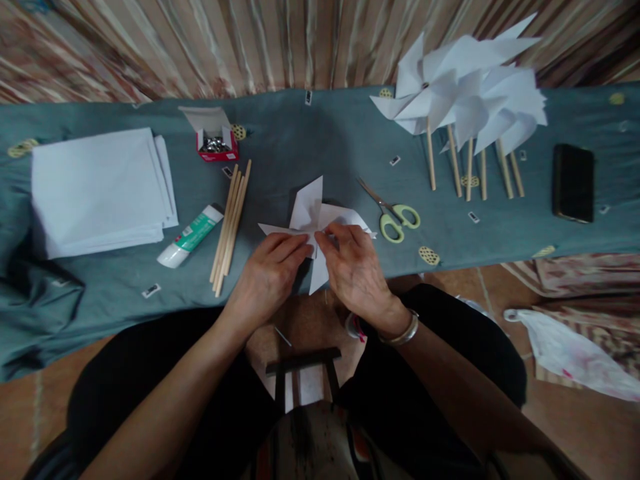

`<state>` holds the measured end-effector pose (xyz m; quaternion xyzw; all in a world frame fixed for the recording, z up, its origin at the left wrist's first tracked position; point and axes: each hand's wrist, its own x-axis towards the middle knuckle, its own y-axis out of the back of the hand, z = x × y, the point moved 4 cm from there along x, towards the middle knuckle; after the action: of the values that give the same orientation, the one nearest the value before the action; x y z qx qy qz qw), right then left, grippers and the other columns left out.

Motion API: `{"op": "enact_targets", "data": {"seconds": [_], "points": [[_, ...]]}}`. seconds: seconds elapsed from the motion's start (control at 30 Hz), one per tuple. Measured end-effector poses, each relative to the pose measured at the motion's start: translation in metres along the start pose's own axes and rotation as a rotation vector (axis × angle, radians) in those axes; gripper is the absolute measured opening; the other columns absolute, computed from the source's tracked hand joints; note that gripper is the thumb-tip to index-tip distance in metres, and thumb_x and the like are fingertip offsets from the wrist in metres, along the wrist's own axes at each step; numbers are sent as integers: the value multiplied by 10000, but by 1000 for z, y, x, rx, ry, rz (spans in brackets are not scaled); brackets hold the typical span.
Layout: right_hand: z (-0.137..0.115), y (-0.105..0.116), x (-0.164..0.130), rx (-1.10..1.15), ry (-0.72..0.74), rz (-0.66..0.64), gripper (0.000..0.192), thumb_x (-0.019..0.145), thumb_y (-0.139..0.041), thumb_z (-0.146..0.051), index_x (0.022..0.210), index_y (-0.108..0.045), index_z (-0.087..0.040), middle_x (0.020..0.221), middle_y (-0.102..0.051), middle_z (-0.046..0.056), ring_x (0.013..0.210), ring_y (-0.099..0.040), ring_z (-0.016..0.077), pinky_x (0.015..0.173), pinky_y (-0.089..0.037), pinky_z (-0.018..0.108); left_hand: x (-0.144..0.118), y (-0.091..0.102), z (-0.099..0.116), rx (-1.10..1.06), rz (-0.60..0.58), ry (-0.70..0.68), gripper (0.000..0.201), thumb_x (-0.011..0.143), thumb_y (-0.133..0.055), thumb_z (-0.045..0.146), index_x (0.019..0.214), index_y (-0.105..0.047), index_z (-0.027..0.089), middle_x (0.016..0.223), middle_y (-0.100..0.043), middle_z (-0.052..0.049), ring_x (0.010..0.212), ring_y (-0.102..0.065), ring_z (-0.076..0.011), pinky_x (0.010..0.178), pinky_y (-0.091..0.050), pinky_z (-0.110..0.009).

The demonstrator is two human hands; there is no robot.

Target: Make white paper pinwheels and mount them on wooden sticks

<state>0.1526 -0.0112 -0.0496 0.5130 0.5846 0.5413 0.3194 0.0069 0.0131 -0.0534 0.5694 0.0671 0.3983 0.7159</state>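
A white paper pinwheel (307, 203) with folded, pointed blades lies at the table's front edge. On its left side, the fingers of my left hand (273, 270) are bent together and press at its middle. My right hand (353, 267), with a bangle at the wrist, pinches the paper near the centre from the other side. The fingers hide most of the pinwheel's middle. Scissors (393, 217) with light green handles lie just right of it. To the left rest several thin wooden sticks (231, 227).
A glue tube (191, 235) and a stack of white paper (97, 190) lie on the left. Behind the sticks stands an open red box (218, 148) of small metal pieces. Finished pinwheels (465, 87) on sticks lie at the back right, near a black phone (573, 183).
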Motion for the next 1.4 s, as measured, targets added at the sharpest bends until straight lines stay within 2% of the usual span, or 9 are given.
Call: {"op": "enact_targets", "data": {"seconds": [0.23,0.33,0.57,0.73,0.8,0.93,1.1,1.27,1.4], "points": [[0,1,2,-7,-12,-20,361,944,-412,-104,1255,-592,-131,1251,-568,142,1057,-504,284,903,-492,434,3,-6,3,18,-47,26,342,964,-463,145,1276,-604,148,1236,-681,-102,1173,-547,-261,945,-487,-435],[2,1,2,17,-41,-6,358,938,-424,-103,1235,-610,-175,1263,-558,125,1077,-511,278,916,-492,420,5,-7,3,24,-40,24,342,956,-466,148,1264,-617,150,1210,-692,-108,1162,-553,-266,929,-474,-426],[5,7,4,64,-31,73,319,938,-442,-116,1161,-665,-159,1174,-619,116,1031,-550,258,926,-516,407,8,-8,4,36,-58,53,337,955,-431,140,1224,-636,151,1182,-703,-104,1153,-558,-266,929,-460,-434],[38,31,-2,137,-131,210,332,926,-448,-128,1174,-655,-206,1266,-613,115,1134,-573,272,997,-496,470,12,-6,6,50,-86,46,330,949,-432,133,1211,-632,163,1196,-698,-89,1171,-552,-264,941,-440,-439],[56,39,-8,184,-190,269,345,923,-429,-125,1159,-664,-214,1219,-657,111,1158,-591,277,1017,-486,492,12,-5,7,64,-83,39,322,943,-442,128,1203,-631,151,1194,-698,-89,1165,-554,-265,935,-439,-438],[76,41,-17,268,-260,223,338,910,-438,-141,1130,-684,-217,1134,-722,93,1104,-653,267,995,-507,492,12,-6,5,64,-83,40,322,929,-456,117,1195,-634,152,1186,-698,-88,1154,-559,-268,939,-439,-447],[74,39,-16,434,-240,134,317,892,-483,-144,1109,-693,-238,1116,-733,56,1062,-677,228,975,-532,441,12,-7,5,86,-64,31,305,926,-466,124,1175,-642,149,1187,-698,-90,1143,-566,-273,926,-446,-449],[70,34,-10,554,-193,96,291,867,-563,-141,1080,-708,-276,1206,-676,40,1173,-620,231,1062,-477,471,13,-5,7,76,-92,44,319,940,-436,132,1182,-642,160,1192,-695,-90,1160,-563,-270,939,-440,-447],[71,29,-5,594,-152,89,224,867,-600,-175,1020,-718,-287,1366,-564,21,1248,-569,242,1097,-452,484,13,-5,7,69,-102,53,328,937,-434,131,1192,-638,156,1198,-692,-93,1160,-559,-272,942,-444,-453]]}}
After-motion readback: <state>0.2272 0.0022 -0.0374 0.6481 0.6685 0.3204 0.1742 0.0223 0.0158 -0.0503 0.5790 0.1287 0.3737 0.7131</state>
